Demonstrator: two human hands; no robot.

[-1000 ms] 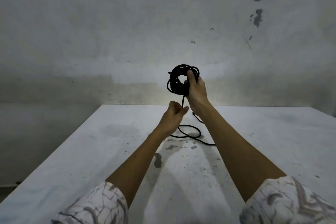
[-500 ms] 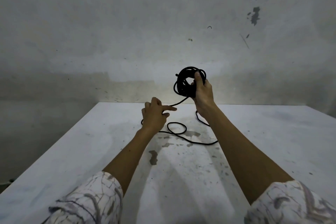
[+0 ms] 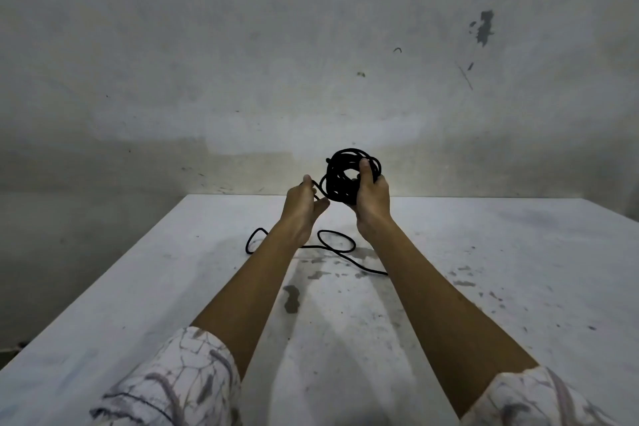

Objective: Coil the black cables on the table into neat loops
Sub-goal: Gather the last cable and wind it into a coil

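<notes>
My right hand gripped the coil, thumb over its rim, raised above the table's far edge. My left hand pinched the strand beside it. The slack lay looped on the table near mid-width. That small loop could kink or snag if pulled fast, spoiling the coil. No writing showed anywhere.

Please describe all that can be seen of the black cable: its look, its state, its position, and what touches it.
The black cable is thin, round and matte, apparently rubber-coated. Most of it is wound into a loose, uneven coil held upright above the table, gripped by the right hand. One strand runs from the coil to the left hand, which pinches it. The uncoiled rest lies on the table in loose curves, partly hidden behind the forearms. No plug is visible.
</notes>
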